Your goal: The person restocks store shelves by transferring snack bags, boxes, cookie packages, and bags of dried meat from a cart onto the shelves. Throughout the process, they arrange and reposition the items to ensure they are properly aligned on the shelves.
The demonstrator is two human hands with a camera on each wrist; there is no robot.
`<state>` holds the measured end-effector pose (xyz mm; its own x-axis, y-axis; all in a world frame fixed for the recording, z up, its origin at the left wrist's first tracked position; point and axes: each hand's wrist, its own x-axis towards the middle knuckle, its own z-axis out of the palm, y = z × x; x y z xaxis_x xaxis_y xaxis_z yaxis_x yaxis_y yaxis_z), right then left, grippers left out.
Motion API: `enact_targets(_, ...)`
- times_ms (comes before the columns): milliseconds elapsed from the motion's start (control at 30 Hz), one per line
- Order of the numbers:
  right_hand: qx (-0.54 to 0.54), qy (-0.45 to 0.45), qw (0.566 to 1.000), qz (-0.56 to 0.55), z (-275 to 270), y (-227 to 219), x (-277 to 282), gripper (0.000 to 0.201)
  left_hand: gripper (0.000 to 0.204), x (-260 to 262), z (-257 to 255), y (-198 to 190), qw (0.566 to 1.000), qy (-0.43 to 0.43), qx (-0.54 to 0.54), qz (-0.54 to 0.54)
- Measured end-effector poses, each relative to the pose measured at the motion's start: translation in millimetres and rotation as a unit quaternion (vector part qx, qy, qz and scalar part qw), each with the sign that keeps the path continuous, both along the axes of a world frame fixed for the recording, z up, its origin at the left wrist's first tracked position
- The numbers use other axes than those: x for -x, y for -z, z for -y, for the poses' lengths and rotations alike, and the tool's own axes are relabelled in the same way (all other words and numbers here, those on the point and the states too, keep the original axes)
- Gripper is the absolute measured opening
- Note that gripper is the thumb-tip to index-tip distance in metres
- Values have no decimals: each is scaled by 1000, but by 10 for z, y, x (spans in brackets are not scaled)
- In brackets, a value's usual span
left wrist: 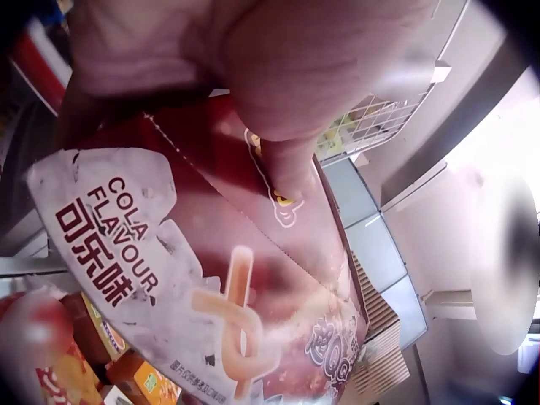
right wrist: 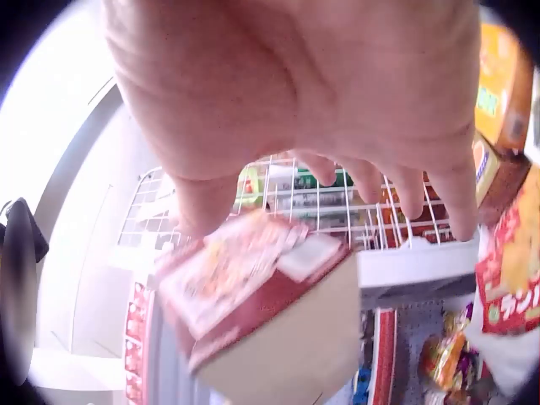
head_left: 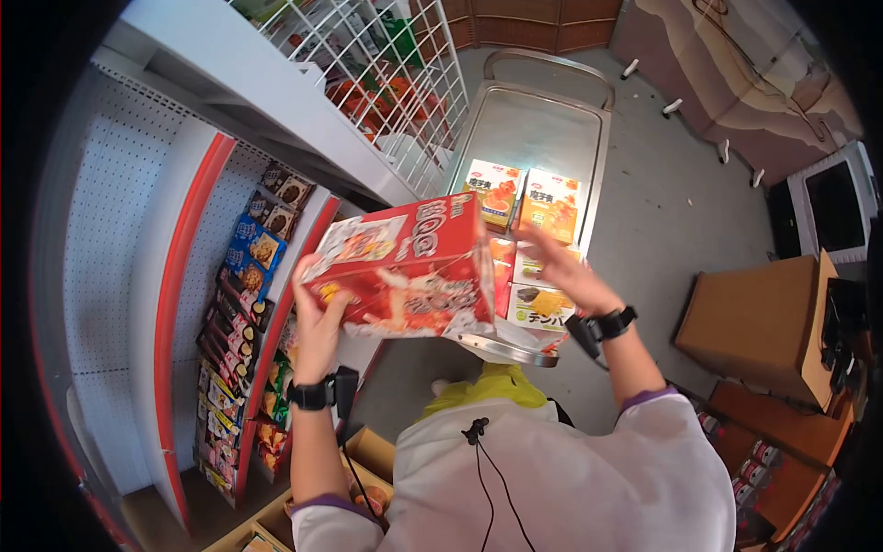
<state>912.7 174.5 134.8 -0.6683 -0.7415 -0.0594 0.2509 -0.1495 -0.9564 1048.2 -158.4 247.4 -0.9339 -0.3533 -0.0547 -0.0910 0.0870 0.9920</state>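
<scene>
A large red box (head_left: 414,267) printed with "QQ" and cola-flavour lettering is tilted in front of the person's chest. My left hand (head_left: 319,317) grips its left end, thumb on the printed side; in the left wrist view the thumb of that hand (left wrist: 287,76) presses on the red box (left wrist: 228,245). My right hand (head_left: 561,271) is off the box, to its right, above the packages on the cart, fingers spread. In the right wrist view, the fingers of the right hand (right wrist: 312,101) reach over the box (right wrist: 270,312) with a plain pale side showing, holding nothing.
A metal cart (head_left: 515,120) carries yellow boxes (head_left: 550,207) and a green-and-white package (head_left: 538,306). Snack packets (head_left: 248,258) fill shelves at left, beside a white wire basket (head_left: 405,83). Cardboard boxes (head_left: 750,322) stand at right; an open carton (head_left: 368,460) lies below.
</scene>
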Motion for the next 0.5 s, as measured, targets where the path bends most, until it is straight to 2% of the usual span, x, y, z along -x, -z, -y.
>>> enact_targets(67,32,-13,999,2,192,-35,-227,81,56,284,-111,177,999,41,3,3)
enact_targets(100,29,57,996,54,263,-77,-320,75,55,429,-158,273,999,53,-8,7)
enact_targets(133,30,58,997,52,239,-69,-293,75,54,574,-196,365,998,64,-19,11)
enact_targets(200,-31,160,979,122,176,13,-206,71,53,880,-290,492,994,99,-43,12)
enact_targets(267,-44,203,972,114,50,140,-68,64,51,1141,-413,589,992,114,-55,27)
enact_targets(400,-64,219,969,97,-306,144,172,60,50,1497,-715,656,983,147,-99,45)
enact_targets(467,-98,174,973,119,-483,116,239,62,50,1588,-823,738,980,158,-103,64)
enact_targets(500,-97,179,973,111,-510,89,240,68,51,1601,-844,783,981,159,-89,63)
